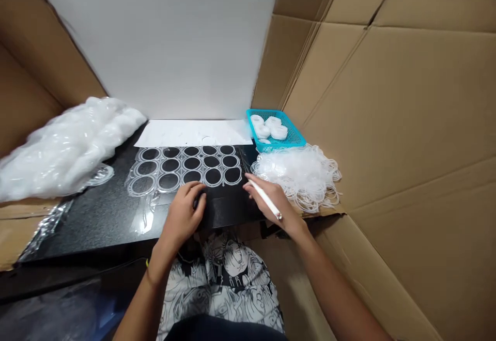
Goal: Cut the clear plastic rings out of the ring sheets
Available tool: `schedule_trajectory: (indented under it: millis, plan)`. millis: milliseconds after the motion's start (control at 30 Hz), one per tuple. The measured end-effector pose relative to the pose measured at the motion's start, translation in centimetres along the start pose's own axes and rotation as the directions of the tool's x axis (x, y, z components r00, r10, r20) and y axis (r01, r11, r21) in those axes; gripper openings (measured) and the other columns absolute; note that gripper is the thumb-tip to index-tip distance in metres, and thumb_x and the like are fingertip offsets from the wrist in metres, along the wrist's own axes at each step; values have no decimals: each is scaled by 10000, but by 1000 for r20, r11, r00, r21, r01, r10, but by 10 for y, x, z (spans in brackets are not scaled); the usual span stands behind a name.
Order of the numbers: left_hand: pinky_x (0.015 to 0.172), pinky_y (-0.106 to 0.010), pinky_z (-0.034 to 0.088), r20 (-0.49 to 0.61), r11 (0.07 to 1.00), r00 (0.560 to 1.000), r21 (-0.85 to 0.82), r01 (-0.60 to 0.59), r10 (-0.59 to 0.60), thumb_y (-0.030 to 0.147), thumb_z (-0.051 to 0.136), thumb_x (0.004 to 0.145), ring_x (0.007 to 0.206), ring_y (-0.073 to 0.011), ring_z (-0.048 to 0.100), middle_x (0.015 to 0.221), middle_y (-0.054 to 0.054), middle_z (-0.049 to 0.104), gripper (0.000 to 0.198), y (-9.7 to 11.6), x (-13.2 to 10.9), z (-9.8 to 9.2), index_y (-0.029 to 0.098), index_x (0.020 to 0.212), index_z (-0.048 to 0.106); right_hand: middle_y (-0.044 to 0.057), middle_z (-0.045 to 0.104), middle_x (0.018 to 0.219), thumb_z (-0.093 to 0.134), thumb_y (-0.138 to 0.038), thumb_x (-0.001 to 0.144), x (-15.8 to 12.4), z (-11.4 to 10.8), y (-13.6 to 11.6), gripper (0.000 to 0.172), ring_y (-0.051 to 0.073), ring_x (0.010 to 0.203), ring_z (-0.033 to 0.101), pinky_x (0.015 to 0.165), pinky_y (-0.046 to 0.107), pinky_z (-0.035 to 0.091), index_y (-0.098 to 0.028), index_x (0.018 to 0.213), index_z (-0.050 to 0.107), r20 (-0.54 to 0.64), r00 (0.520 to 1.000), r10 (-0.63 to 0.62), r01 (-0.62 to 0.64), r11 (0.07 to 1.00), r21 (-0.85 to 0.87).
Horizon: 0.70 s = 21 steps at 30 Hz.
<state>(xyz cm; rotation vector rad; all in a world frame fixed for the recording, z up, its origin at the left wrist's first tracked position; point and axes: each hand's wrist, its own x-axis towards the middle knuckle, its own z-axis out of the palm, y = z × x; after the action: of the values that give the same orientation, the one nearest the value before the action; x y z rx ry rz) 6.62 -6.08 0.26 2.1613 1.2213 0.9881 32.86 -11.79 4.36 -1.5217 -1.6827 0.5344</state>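
On the dark tabletop [93, 222] lies a sheet of joined clear-white rings [191, 163], in rows. My left hand [186, 212] rests at its front edge, fingers curved and thumb apart from them. A dark patch shows between thumb and fingers; whether it is an object or the tabletop, I cannot tell. To the right of the sheet, my right hand [277, 201] is closed around a slim white pen-like tool [264, 196]. Its tip end is by the fingertips near the sheet's right side, and its back end slants toward me.
A heap of loose thin white rings [300, 175] lies on the right. Behind it stands a turquoise basket [298, 137] with white ring bundles [273, 126]. A large plastic-wrapped white bundle [73, 147] fills the left. White paper [174, 132] lies at the back; cardboard walls [406, 119] enclose the table.
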Motion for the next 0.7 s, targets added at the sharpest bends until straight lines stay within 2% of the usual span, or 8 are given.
schedule_trajectory:
  millis: [67,167,267,333,400,500,600,700]
  plan:
    - [1094,-504,490,104,989,991,106,-100,89,305,495,1030,1232,-296,606,1298,-123,665,274,-8,4,4,206,1194,691,37,800,886,503,-470,1052,20,22,-7,405,193,752,743,797,327,598,-209,1190,780,136,989,51,-61,995,76]
    - [1100,-522,492,197,967,970,181,-177,141,274,499,1029,1262,-306,596,1359,-129,646,303,-11,2,10,206,1272,666,44,798,942,529,-508,1035,59,46,-7,401,207,900,749,894,332,585,-223,1034,812,147,989,29,-49,989,139]
    - [1127,-515,488,223,968,962,159,-194,156,279,492,1040,1305,-294,583,1409,-123,621,328,-14,-1,8,220,1326,639,54,786,1163,514,-440,1049,83,67,3,355,199,1043,739,960,328,573,-240,1214,756,159,987,-15,-18,979,205]
    - [1158,-513,472,211,971,965,144,-190,158,287,486,1045,1353,-293,559,1438,-125,602,342,-18,-1,3,225,1349,630,64,759,1246,465,-395,1073,82,73,13,361,202,1132,712,1030,345,540,-247,1281,721,119,992,-42,24,989,149]
    - [1205,-545,425,176,968,975,187,-169,136,308,498,1044,1439,-320,491,1498,-141,563,370,-24,-1,-3,216,1381,617,90,729,1290,441,-362,1084,69,70,22,368,229,1206,672,1090,388,499,-235,1307,704,43,996,-76,75,997,19]
    - [1238,-598,369,164,957,982,258,-129,88,371,540,1035,1514,-360,402,1557,-145,528,428,-33,-1,-11,209,1427,596,140,704,1253,418,-315,1084,42,50,32,402,282,1171,661,1050,457,515,-201,1396,646,-1,994,-112,111,980,-162]
    - [1208,-562,418,204,965,976,229,-127,80,383,531,1044,1459,-330,479,1497,-122,587,378,-37,-1,-18,229,1375,630,161,682,1294,432,-270,1067,25,32,27,434,312,1200,650,1044,504,523,-200,1465,592,41,989,-144,150,952,-266]
    - [1183,-532,439,180,964,980,234,-126,85,365,499,1057,1416,-312,527,1479,-121,601,363,-36,4,-19,229,1365,634,138,694,1337,442,-274,1068,33,30,12,418,307,1230,660,1073,515,522,-227,1449,608,6,989,-149,145,949,-281]
